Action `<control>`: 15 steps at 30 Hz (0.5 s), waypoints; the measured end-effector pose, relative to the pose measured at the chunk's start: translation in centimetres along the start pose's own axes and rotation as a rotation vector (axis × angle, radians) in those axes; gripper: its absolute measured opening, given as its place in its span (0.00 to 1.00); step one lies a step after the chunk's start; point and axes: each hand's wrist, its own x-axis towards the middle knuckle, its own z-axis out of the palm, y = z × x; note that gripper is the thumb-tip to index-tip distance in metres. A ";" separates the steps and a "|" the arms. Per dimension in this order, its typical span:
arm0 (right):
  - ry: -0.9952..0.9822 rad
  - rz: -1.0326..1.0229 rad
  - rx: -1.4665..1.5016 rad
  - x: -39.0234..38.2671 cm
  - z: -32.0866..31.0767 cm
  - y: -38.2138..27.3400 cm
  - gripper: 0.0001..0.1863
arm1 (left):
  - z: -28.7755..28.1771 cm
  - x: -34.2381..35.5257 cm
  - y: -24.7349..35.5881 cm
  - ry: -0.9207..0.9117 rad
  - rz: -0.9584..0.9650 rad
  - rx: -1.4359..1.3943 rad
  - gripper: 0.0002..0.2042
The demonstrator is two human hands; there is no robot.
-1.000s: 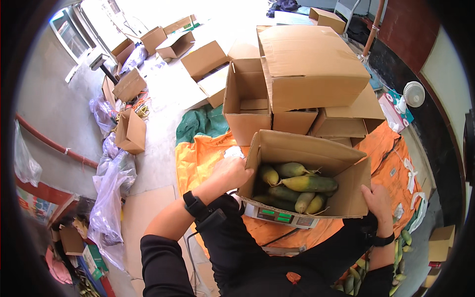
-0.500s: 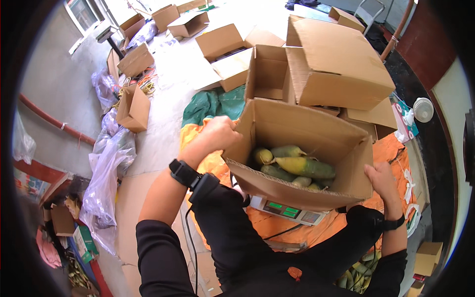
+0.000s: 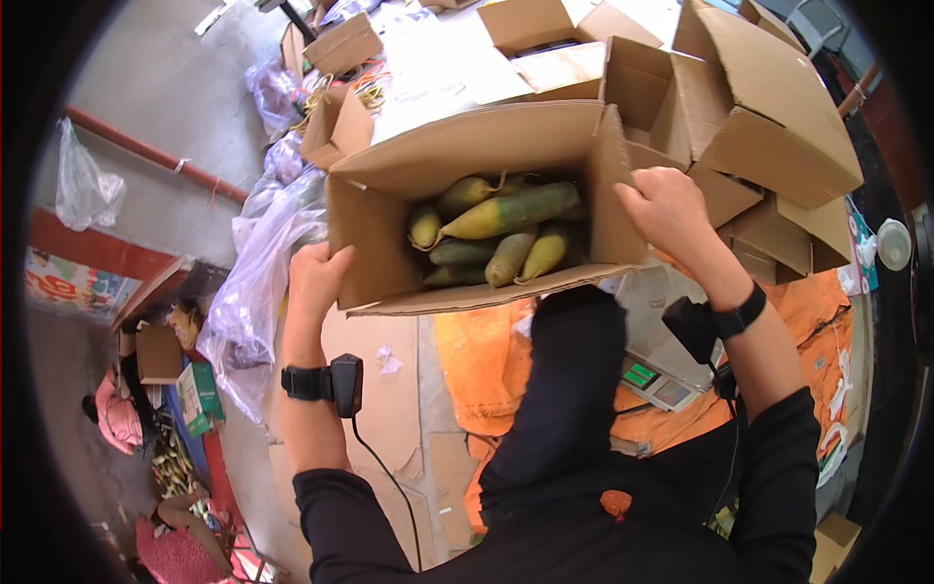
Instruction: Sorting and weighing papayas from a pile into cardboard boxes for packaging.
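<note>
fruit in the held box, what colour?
Green fading to yellow, on the fruit in the box; head view.

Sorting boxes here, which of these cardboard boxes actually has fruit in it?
The open cardboard box gripped by the left hand and right hand; it holds yellow-green mangoes.

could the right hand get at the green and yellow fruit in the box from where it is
Probably yes. The right hand grips the right wall of the cardboard box, whose top is open, and the fruit lies uncovered just inside that wall. It would have to let go first.
</note>
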 end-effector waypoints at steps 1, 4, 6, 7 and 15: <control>-0.067 -0.006 -0.005 0.8 0.9 -1.7 0.19 | -0.4 -1.1 -1.1 0.043 -0.029 -0.026 0.17; -0.217 -0.036 0.092 1.7 3.0 -8.1 0.18 | -5.3 -6.2 -5.1 0.107 -0.120 0.134 0.18; -0.262 -0.057 0.103 0.9 6.9 -12.0 0.22 | -8.1 -10.0 -10.4 0.116 -0.196 0.266 0.19; -0.400 -0.118 0.115 0.4 8.1 -13.7 0.21 | -9.0 -11.9 -12.2 0.102 -0.219 0.365 0.19; -0.651 -0.152 0.431 -12.1 16.7 -24.0 0.15 | -12.9 -27.9 -21.9 0.011 -0.469 0.612 0.15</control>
